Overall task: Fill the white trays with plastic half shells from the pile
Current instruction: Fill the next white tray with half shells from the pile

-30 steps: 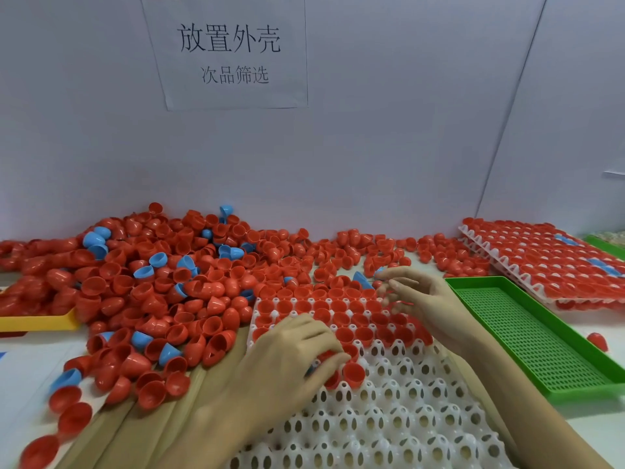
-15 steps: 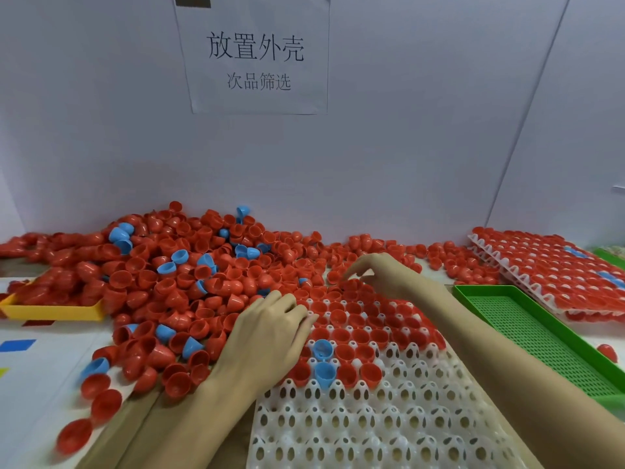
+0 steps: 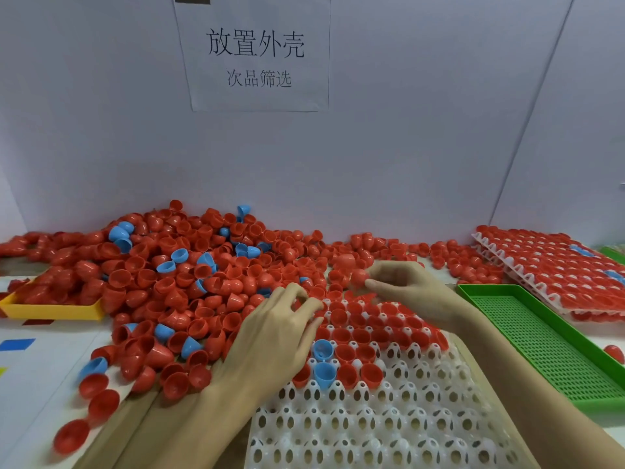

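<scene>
Head view, looking down at the desk [image 3: 50, 363]: the right hand [image 3: 411, 292] is up at the far edge of the white tray [image 3: 389, 431], fingers curled and pinching a red half shell [image 3: 357, 276] at their tips; the left hand [image 3: 274, 336] lies across the tray's left edge where the pile meets it, fingers bent down among the shells, and whether they grip one I cannot tell, the knuckles hide the tips; the pile of red half shells [image 3: 176, 282] spreads wide across the left and back of the desk, up against the wall, with blue half shells [image 3: 179, 255] scattered through it; the tray's far rows are filled with red shells sitting cup-up, its near rows bare white sockets; two blue shells [image 3: 323, 362] sit in the tray just beside the left hand, one behind the other; a few loose red shells trail off the pile toward the near left corner; a yellow tray [image 3: 50, 309] pokes out from under the pile at the left, half buried; a green perforated tray [image 3: 544, 343] lies just right of the right forearm; behind it a stack of filled white trays [image 3: 554, 265] packed with red shells and a few blue; one stray red shell [image 3: 614, 353] lies by the green tray's right rim; a paper sign [image 3: 255, 52] with printed characters hangs on the wall above.
</scene>
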{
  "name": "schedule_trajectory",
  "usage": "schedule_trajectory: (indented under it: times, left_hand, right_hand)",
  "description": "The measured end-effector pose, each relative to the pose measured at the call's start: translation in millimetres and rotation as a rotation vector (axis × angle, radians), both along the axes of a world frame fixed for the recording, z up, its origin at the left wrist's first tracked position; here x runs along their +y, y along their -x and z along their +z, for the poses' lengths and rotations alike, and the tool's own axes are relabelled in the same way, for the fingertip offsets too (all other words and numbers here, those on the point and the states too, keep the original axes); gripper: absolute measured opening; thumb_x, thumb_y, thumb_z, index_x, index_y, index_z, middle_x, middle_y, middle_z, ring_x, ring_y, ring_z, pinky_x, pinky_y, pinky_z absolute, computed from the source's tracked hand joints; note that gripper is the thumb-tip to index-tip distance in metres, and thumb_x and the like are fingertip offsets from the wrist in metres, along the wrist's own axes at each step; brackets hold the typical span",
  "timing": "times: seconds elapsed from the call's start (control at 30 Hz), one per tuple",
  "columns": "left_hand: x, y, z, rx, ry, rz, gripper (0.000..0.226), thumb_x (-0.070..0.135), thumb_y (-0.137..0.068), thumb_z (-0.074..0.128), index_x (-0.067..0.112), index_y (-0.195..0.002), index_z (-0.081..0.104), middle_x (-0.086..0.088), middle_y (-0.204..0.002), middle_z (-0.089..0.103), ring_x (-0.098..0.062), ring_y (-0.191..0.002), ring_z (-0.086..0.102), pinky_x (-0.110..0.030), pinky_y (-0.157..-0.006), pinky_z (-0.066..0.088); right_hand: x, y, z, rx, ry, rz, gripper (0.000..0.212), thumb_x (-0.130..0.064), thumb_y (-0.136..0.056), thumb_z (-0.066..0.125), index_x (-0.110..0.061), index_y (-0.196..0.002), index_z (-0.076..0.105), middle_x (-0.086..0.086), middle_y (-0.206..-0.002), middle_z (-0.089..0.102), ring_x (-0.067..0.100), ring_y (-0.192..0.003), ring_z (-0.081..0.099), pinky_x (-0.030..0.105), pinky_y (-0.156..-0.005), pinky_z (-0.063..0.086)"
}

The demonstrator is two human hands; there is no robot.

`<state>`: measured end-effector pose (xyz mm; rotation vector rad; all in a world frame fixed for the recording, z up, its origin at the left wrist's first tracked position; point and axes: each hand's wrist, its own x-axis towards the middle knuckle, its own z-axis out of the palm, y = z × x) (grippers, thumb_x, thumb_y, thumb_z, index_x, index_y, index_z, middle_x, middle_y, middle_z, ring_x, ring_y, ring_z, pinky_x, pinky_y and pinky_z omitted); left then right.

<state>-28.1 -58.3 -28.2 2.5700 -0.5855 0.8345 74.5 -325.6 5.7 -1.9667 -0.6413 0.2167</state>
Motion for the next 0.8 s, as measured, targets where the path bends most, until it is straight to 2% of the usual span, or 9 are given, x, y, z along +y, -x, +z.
schedule_trajectory:
  times: [0.13, 0.2, 0.27, 0.3, 0.43, 0.53, 0.67, 0.73, 0.8]
  left_hand:
    - [-11.7, 6.6, 0.5, 0.101, 0.066, -0.132, 0.050, 0.040, -0.103, 0.060, 0.042, -0.149, 0.043, 0.016, -0.143, 0.044, 0.009, -0.077, 0.054, -0.005, -0.069, 0.046]
    - [-17.6, 11.1, 0.5, 0.131, 0.146, -0.208, 0.056, 0.044, -0.103, 0.058, 0.049, -0.152, 0.033, 0.025, -0.151, 0.036, 0.011, -0.097, 0.061, -0.010, -0.082, 0.053]
    - [-23.5, 13.5, 0.2, 0.136, 0.254, -0.273, 0.052, 0.041, -0.103, 0.060, 0.046, -0.149, 0.037, 0.028, -0.147, 0.042, 0.009, -0.119, 0.056, -0.007, -0.098, 0.045]
    - [-26.0, 14.4, 0.1, 0.122, 0.293, -0.284, 0.045, 0.038, -0.103, 0.062, 0.043, -0.144, 0.044, 0.028, -0.139, 0.049, 0.007, -0.121, 0.056, -0.007, -0.100, 0.042]
    - [-31.4, 15.8, 0.8, 0.109, 0.387, -0.270, 0.024, 0.030, -0.099, 0.068, 0.034, -0.122, 0.062, 0.019, -0.108, 0.063, -0.009, -0.098, 0.066, -0.020, -0.086, 0.053]
    - [-31.0, 17.1, 4.4, 0.284, 0.533, -0.245, 0.014, 0.042, -0.101, 0.059, 0.036, -0.113, 0.064, 0.012, -0.090, 0.070, -0.011, -0.079, 0.069, -0.026, -0.074, 0.056]
    - [-34.2, 19.4, 10.1, 0.537, 0.708, -0.262, 0.043, 0.053, -0.104, 0.044, 0.018, -0.087, 0.062, -0.007, -0.071, 0.067, -0.006, -0.048, 0.053, -0.027, -0.057, 0.049]
    - [-35.8, 20.2, 12.7, 0.625, 0.822, -0.275, 0.055, 0.055, -0.105, 0.038, 0.008, -0.089, 0.060, -0.013, -0.070, 0.062, -0.009, -0.042, 0.044, -0.026, -0.048, 0.041]
    - [-36.4, 21.0, 14.2, 0.680, 0.930, -0.299, 0.060, 0.056, -0.105, 0.035, 0.003, -0.096, 0.062, -0.009, -0.067, 0.057, -0.011, -0.040, 0.038, -0.024, -0.042, 0.033]
  right_hand:
    - [-11.2, 28.6, -7.0, 0.276, -0.229, 0.234, 0.021, -0.016, -0.106, 0.064, -0.005, -0.123, 0.070, 0.020, -0.128, 0.071, 0.031, -0.119, 0.070, 0.031, -0.100, 0.058]
    - [-13.1, 35.0, -10.7, 0.312, -0.216, 0.311, 0.021, -0.016, -0.107, 0.063, -0.001, -0.121, 0.067, 0.024, -0.121, 0.071, 0.033, -0.113, 0.070, 0.034, -0.100, 0.057]
    - [-13.5, 39.1, -12.6, 0.300, -0.160, 0.369, 0.021, -0.016, -0.108, 0.062, 0.000, -0.121, 0.067, 0.026, -0.117, 0.070, 0.034, -0.111, 0.069, 0.038, -0.101, 0.055]
    - [-13.2, 40.4, -13.0, 0.299, -0.144, 0.402, 0.020, -0.015, -0.108, 0.061, -0.001, -0.121, 0.066, 0.029, -0.117, 0.069, 0.034, -0.110, 0.068, 0.039, -0.100, 0.055]
    - [-12.5, 44.5, -11.8, 0.318, -0.150, 0.446, 0.022, -0.014, -0.110, 0.059, 0.001, -0.125, 0.065, 0.030, -0.120, 0.068, 0.033, -0.108, 0.068, 0.037, -0.096, 0.056]
    - [-15.4, 46.9, -8.2, 0.313, -0.189, 0.348, 0.025, -0.018, -0.110, 0.057, -0.002, -0.128, 0.064, 0.027, -0.123, 0.070, 0.035, -0.108, 0.069, 0.038, -0.096, 0.059]
    - [-17.4, 55.9, 0.4, 0.171, -0.147, 0.238, 0.038, -0.023, -0.106, 0.064, -0.023, -0.144, 0.059, 0.013, -0.135, 0.067, 0.032, -0.121, 0.069, 0.037, -0.098, 0.058]
    - [-13.0, 61.7, 4.7, 0.138, -0.158, 0.296, 0.053, -0.018, -0.105, 0.067, -0.027, -0.154, 0.050, 0.008, -0.143, 0.062, 0.033, -0.130, 0.065, 0.036, -0.100, 0.057]
    - [-4.0, 66.3, 6.7, 0.072, -0.156, 0.322, 0.050, -0.015, -0.103, 0.069, -0.024, -0.151, 0.054, 0.007, -0.144, 0.062, 0.032, -0.128, 0.066, 0.036, -0.100, 0.058]
